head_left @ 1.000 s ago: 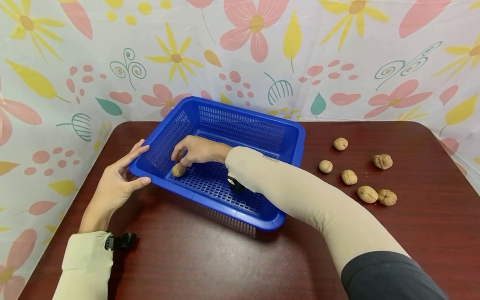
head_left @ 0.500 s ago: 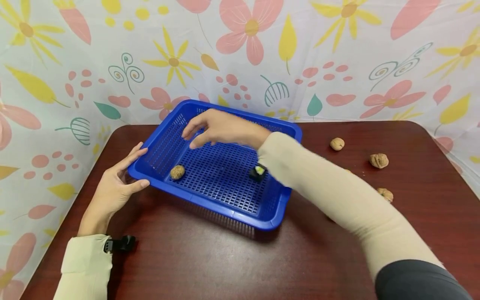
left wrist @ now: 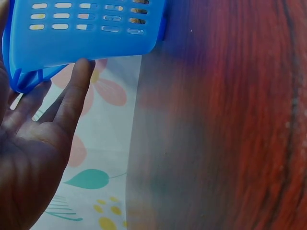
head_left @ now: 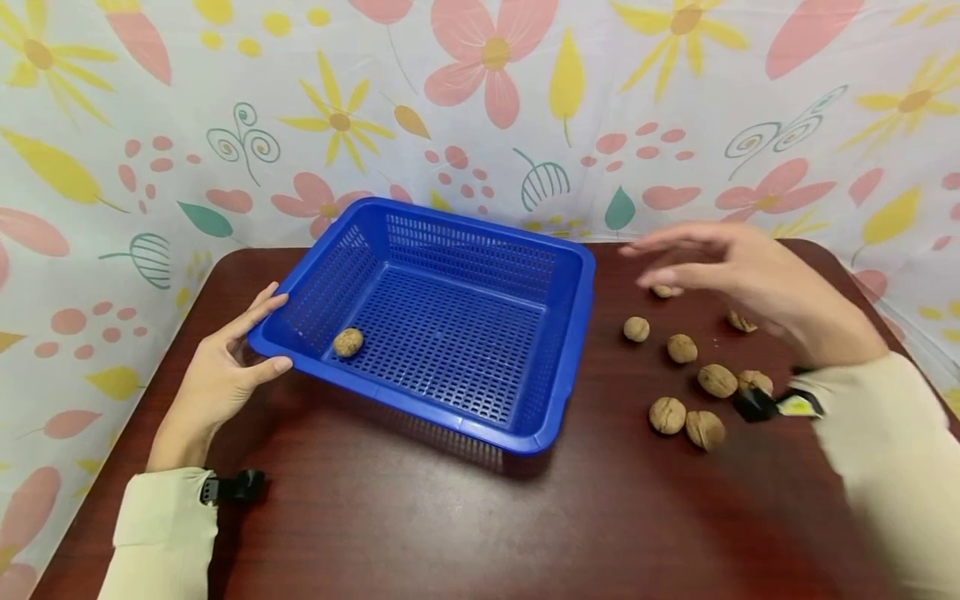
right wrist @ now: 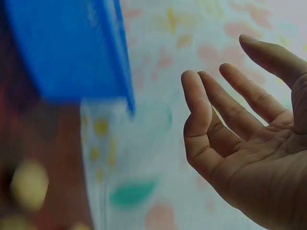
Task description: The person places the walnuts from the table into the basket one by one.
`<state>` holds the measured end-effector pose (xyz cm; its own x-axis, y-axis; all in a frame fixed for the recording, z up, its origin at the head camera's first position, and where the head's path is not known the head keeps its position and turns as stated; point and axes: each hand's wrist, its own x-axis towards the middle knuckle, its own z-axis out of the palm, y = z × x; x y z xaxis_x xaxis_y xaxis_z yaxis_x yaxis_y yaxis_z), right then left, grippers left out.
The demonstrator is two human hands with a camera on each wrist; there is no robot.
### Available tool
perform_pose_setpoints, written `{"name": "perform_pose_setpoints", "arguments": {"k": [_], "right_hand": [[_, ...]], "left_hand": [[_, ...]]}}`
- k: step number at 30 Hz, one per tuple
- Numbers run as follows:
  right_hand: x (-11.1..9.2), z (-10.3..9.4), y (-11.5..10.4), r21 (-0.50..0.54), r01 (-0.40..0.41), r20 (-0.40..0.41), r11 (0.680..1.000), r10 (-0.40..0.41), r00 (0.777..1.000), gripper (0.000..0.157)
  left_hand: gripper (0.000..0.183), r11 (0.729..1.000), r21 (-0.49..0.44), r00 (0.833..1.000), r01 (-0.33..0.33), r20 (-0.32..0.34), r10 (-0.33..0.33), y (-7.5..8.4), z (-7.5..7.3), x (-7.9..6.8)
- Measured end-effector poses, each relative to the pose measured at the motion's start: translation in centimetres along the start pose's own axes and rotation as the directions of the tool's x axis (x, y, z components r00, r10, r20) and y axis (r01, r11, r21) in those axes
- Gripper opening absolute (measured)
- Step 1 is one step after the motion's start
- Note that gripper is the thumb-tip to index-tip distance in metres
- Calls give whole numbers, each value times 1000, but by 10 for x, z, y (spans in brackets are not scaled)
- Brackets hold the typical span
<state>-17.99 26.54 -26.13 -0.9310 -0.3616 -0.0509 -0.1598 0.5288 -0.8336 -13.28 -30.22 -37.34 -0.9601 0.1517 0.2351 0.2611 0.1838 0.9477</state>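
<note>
A: How do we expect these walnuts (head_left: 717,381) to handle?

B: Light and hard, we judge; the ridged shells should give us purchase, but they may roll if nudged; we would take each across its widest sides, thumb against fingers, pressing modestly lest a shell crack.

A: Where do we have them?

B: A lone walnut (head_left: 348,342) lies in the blue basket (head_left: 450,333), on its base near the left corner; the others lie loose on the desk (head_left: 375,517) to our right of it, some close together, some apart.

A: And our right grip (head_left: 757,279)?

B: Spread, thumb well clear of the fingers; it hangs over the far part of the scattered walnuts, and the right wrist view shows us a bare palm, so we hold nothing there.

A: Our left grip (head_left: 225,371)?

B: Spread as well; we have thumb and fingers reaching round the basket's left corner, tips touching the rim (head_left: 576,325); the plastic looks light and a little springy, so we think that corner rim suits a steadying touch better than the thin slotted wall (head_left: 468,260).
</note>
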Motion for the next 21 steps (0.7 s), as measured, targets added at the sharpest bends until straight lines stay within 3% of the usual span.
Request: {"name": "perform_pose_setpoints", "arguments": {"k": [6, 10, 13, 21], "right_hand": [[-54, -31, 78, 103, -34, -123, 994, 46, 991, 41], [-84, -36, 119, 75, -127, -193, 989, 139, 971, 40], [-99, -37, 138, 30, -199, -192, 980, 201, 960, 39], [-113, -30, 172, 107, -243, -133, 964, 256, 958, 39]], "left_hand": [[69, 1000, 13, 1000, 7, -4, -7, 1, 0, -1], [69, 1000, 14, 1000, 3, -3, -2, 1, 0, -1], [69, 1000, 11, 1000, -6, -4, 6, 0, 1, -2], [68, 1000, 2, 1000, -8, -4, 8, 1, 2, -1]]}}
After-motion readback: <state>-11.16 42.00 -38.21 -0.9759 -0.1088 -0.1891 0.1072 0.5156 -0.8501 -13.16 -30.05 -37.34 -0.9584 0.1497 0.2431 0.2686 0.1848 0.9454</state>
